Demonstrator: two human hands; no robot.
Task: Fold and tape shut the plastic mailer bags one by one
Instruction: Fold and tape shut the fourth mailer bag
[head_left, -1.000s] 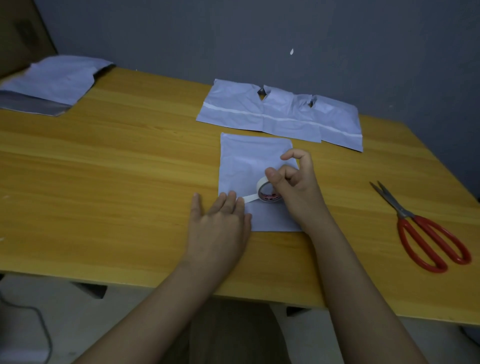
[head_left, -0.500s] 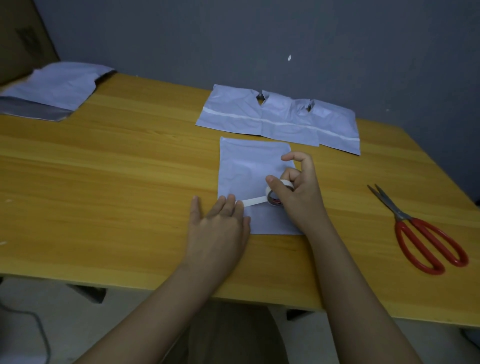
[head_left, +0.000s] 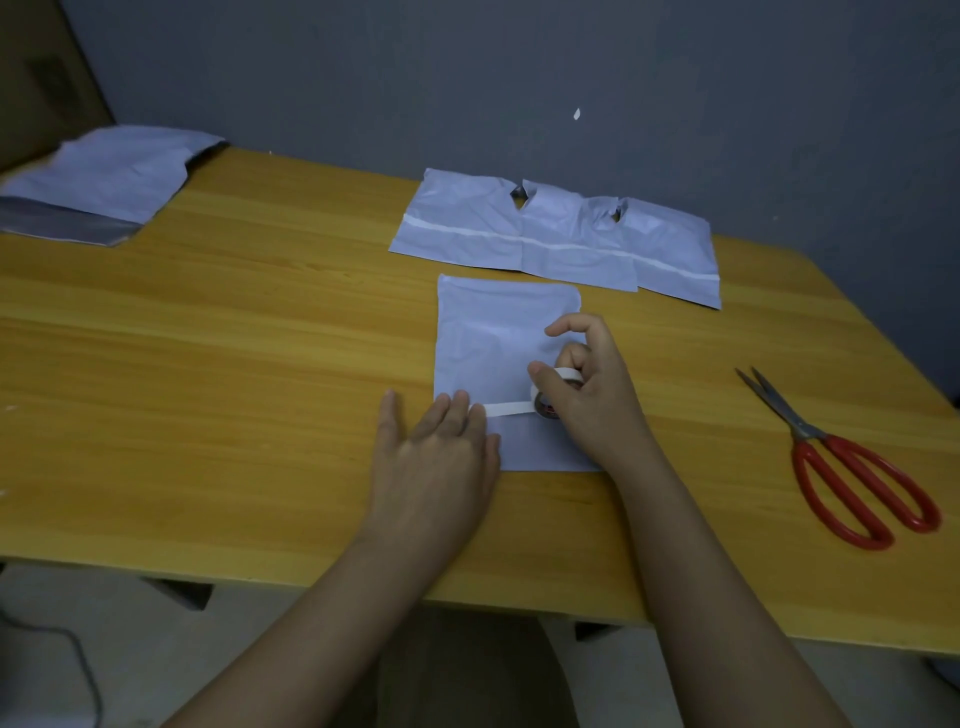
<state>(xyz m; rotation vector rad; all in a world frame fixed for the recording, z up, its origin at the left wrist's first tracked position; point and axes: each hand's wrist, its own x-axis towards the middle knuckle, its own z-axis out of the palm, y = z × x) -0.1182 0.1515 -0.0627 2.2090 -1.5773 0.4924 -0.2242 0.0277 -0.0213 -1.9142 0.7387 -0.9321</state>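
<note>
A strip from the small white tape roll (head_left: 555, 394), gripped by the right hand (head_left: 587, 395), is being laid across the folded pale-blue plastic mailer bag (head_left: 498, 332). Its free end is pressed down by the flat, open-fingered left hand (head_left: 436, 457). Next, cutting is judged necessary.

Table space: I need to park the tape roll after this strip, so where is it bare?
Bare wood lies left of the folded mailer, and between it and the scissors. The back edge is crowded with taped mailers.
</note>
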